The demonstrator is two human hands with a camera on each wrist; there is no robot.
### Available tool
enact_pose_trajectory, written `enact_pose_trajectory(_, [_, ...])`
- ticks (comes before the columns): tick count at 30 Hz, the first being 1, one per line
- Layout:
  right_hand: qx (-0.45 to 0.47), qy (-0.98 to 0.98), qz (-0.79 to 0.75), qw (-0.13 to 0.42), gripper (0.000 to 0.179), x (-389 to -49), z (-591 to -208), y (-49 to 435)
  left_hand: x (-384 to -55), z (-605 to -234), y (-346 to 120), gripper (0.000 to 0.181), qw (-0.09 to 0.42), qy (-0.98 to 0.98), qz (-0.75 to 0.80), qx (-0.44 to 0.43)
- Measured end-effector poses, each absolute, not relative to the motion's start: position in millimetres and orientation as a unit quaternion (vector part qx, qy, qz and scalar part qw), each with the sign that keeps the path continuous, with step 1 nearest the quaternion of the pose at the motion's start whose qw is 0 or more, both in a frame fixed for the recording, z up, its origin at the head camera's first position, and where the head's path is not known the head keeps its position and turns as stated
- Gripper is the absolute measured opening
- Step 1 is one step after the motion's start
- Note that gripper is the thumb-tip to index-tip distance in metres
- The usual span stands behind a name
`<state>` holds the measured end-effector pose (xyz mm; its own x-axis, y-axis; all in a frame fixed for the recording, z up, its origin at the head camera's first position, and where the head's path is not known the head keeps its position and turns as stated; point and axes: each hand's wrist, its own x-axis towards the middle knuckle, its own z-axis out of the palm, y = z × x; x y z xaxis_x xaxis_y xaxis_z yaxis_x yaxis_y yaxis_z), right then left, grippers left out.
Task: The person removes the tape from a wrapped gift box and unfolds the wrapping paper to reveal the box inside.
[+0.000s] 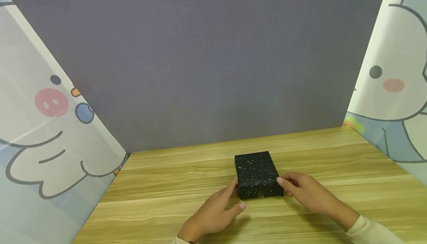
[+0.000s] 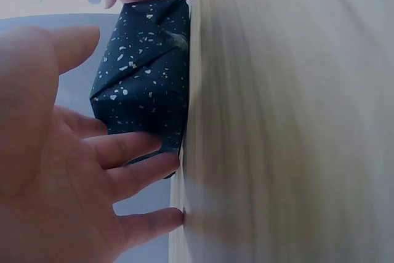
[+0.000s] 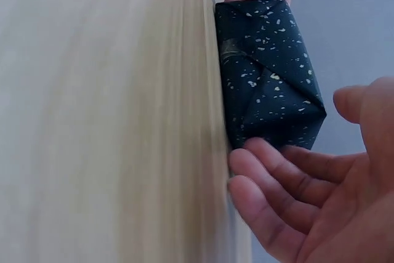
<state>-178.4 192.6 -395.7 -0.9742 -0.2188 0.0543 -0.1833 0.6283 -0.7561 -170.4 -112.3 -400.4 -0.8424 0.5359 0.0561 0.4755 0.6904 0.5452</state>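
Note:
A box wrapped in black speckled paper (image 1: 257,175) lies flat on the wooden table. In the right wrist view the folded end of the wrapped box (image 3: 271,84) shows a piece of clear tape. My left hand (image 1: 215,210) is at its left side, fingers extended along that side and thumb held away from the near end. On the opposite side is my right hand (image 1: 308,192), its thumb tip by the near right corner. The right fingers (image 3: 289,183) are loosely bent, their tips close against the box's lower edge.
The light wood-grain table (image 1: 160,184) runs back to a grey panel (image 1: 213,62). White panels with cartoon animals stand at the left (image 1: 40,144) and right (image 1: 393,88). Cream sleeves (image 1: 370,231) cover the wrists.

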Motion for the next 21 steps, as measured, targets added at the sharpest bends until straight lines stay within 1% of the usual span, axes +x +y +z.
enact_pose_trajectory(9, [-0.094, 0.900, -0.423, 0.038, 0.040, -179.5, -399.2, 194.0, -169.5, -400.8, -108.9, 0.078, 0.074, 0.911, 0.307, 0.265])
enact_pose_trajectory(15, [-0.100, 0.884, -0.454, 0.048, 0.040, -177.2, -398.4, 196.4, -167.5, -400.2, -107.0, 0.077, 0.059, 0.908, 0.315, 0.269])
enact_pose_trajectory(17, [-0.100, 0.875, -0.471, 0.055, 0.042, -177.5, -397.9, 197.2, -167.6, -401.0, -107.1, 0.076, 0.053, 0.906, 0.321, 0.271])
enact_pose_trajectory(21, [-0.101, 0.860, -0.495, 0.067, 0.051, -178.0, -398.1, 199.0, -168.7, -401.9, -106.6, 0.075, 0.060, 0.902, 0.334, 0.267])
